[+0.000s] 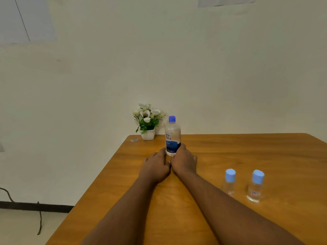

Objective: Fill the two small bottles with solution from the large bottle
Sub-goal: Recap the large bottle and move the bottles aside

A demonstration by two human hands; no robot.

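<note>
Lying on the floor far to the left is a thin dark cord (40, 220). Next comes the brown wooden table (247, 149). At its back left corner sits a small white flower pot (147, 134) with white flowers, right by the wall. Just beside the pot, the large bottle (172, 137) stands upright on the table with its dark blue cap on. Both arms reach out to it. The left hand (155, 167) lies at the left side of the bottle, low down, with its fingertips at the bottle's bottom. I cannot tell if it grips the bottle or only touches it. The right hand (183, 160) is on the other side, and its fingers curl round the bottom part of the bottle and hold it. The two hands touch each other in front of the bottle. Farther right and nearer to the person, well apart from the large bottle, stand the first small bottle (230, 183) and the second small bottle (255, 188), upright and side by side. Both are see-through, with light blue caps on.
</note>
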